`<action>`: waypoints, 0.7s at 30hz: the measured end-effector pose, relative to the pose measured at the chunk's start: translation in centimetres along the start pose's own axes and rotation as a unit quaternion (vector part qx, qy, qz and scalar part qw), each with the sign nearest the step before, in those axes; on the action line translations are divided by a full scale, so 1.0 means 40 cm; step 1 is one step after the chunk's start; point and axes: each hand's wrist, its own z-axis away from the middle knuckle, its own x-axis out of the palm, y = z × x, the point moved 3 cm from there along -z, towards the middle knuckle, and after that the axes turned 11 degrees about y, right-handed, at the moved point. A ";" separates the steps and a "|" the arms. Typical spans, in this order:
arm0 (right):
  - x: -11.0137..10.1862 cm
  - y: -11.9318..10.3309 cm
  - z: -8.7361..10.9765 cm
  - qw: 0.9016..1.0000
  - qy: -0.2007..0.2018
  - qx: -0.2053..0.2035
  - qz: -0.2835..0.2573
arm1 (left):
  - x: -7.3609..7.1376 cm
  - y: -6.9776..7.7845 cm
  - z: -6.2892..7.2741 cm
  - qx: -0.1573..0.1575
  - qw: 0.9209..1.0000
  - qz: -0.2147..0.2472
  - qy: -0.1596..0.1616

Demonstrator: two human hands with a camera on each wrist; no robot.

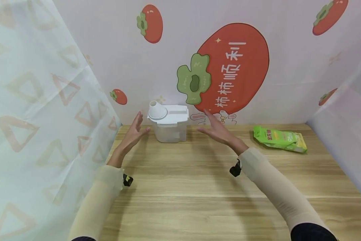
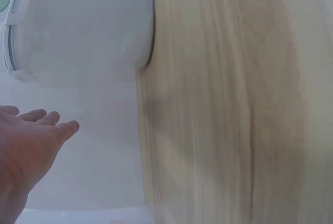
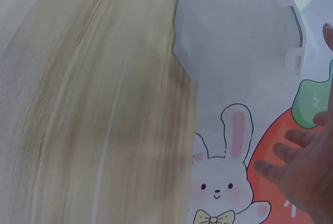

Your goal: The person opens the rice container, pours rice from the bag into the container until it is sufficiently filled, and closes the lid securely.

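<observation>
A translucent storage container [image 1: 170, 132] stands at the back of the wooden table, against the wall. Its white lid [image 1: 177, 115] carries a cone-shaped spout cup [image 1: 157, 110] on the left side. My left hand [image 1: 134, 134] is just left of the container, fingers extended and apart from it. On the other side my right hand [image 1: 219, 131] is held out with fingers spread, a small gap away from the container. Both wrist views show the container's side, seen here in the left wrist view [image 2: 88, 21], with neither hand touching it.
A green packet [image 1: 280, 139] lies at the back right of the wooden table [image 1: 180, 194]. Behind stands a wall sheet printed with persimmons [image 1: 237, 67]. A pale curtain with triangle prints [image 1: 48, 134] borders the left side.
</observation>
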 end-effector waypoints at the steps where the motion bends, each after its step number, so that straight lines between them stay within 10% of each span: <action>1: 0.004 -0.003 -0.004 1.000 0.001 -0.002 -0.003 | 0.002 0.004 -0.002 -0.003 1.000 0.008 -0.001; 12: 0.049 -0.032 -0.035 0.999 -0.002 0.002 -0.047 | 0.020 0.095 0.009 -0.025 0.999 0.045 -0.019; 21: 0.078 -0.043 -0.068 0.993 0.000 -0.002 -0.120 | 0.048 0.025 -0.036 -0.017 0.998 0.055 -0.002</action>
